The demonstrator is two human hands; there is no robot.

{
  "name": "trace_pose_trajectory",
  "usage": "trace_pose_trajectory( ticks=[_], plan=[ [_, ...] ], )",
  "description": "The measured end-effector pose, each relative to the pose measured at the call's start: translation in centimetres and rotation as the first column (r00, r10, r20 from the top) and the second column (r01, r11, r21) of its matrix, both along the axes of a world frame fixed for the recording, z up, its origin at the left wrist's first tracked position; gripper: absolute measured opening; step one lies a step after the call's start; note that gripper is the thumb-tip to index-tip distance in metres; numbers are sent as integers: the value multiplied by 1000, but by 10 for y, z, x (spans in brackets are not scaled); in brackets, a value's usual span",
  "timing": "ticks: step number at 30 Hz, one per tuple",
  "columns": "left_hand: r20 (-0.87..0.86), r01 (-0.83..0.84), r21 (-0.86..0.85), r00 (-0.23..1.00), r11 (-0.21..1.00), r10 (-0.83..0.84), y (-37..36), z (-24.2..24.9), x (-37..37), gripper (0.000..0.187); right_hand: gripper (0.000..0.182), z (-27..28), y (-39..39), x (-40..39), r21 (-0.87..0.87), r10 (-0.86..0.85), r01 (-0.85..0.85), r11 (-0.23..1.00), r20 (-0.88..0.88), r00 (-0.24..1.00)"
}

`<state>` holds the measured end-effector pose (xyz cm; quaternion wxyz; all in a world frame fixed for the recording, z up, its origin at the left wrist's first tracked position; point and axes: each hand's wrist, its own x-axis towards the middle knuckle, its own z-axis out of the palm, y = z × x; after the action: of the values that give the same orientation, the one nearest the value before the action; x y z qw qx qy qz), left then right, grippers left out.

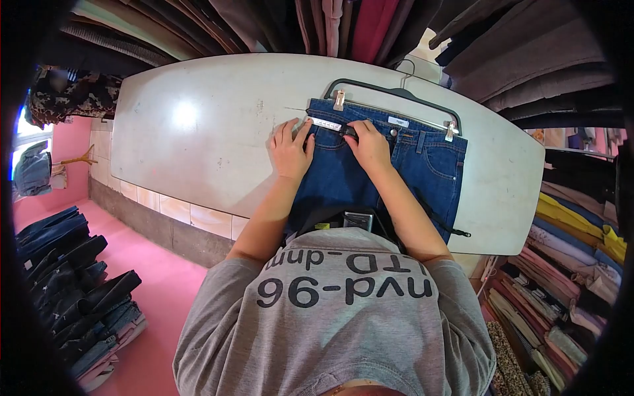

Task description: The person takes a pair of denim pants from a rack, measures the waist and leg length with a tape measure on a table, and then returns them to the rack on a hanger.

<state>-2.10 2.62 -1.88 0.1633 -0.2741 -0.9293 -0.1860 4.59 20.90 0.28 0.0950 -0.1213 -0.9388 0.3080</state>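
Observation:
Dark blue jeans [422, 148] lie on the white board, clipped to a black hanger [396, 93]. Across their waist, at the left pocket, runs a white strip [325, 123] with dark printed marks. My left hand [290, 150] rests with fingers spread at the jeans' left edge, one fingertip pressing the strip's end. Fingers of my right hand [370, 144] are closed on a small black piece [349, 131] at the strip's other end. Its exact kind I cannot tell. The lower legs of the jeans are hidden behind my body.
The white board [191, 152] reaches out on both sides of the jeans. Hanging trousers [376, 30] line its far side. Folded clothes [568, 264] are stacked at the right, and folded jeans [72, 284] at the left by the pink floor [158, 290].

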Motion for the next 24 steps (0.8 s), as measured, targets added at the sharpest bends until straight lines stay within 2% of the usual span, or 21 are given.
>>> trace_pose_trajectory(
  ticks=[6, 7, 9, 18, 24],
  plan=[
    [-2, 1, -6, 1000, 1000, -1, 0, 0, 0, 36, 24, -2, 5, 7, 73, -57, 59, 996, -40, 998],
    [-8, 3, -8, 1000, 1000, -3, 0, 0, 0, 36, 24, 2, 6, 8, 74, -57, 60, 995, -40, 998],
    [-10, 4, -7, 1000, 1000, -4, -1, -1, 0, 36, 26, 11, 8, 11, 17, -98, 97, 995, 79, 992],
    [-5, 1, -5, 1000, 1000, -1, 0, -3, 0, 36, 28, 20, 20, 28, 29, -207, 205, 978, 84, 975],
    [0, -2, -12, 1000, 1000, 2, 0, -2, 0, 35, 26, 22, 32, 40, 49, -219, 217, 975, 51, 974]
  ],
)
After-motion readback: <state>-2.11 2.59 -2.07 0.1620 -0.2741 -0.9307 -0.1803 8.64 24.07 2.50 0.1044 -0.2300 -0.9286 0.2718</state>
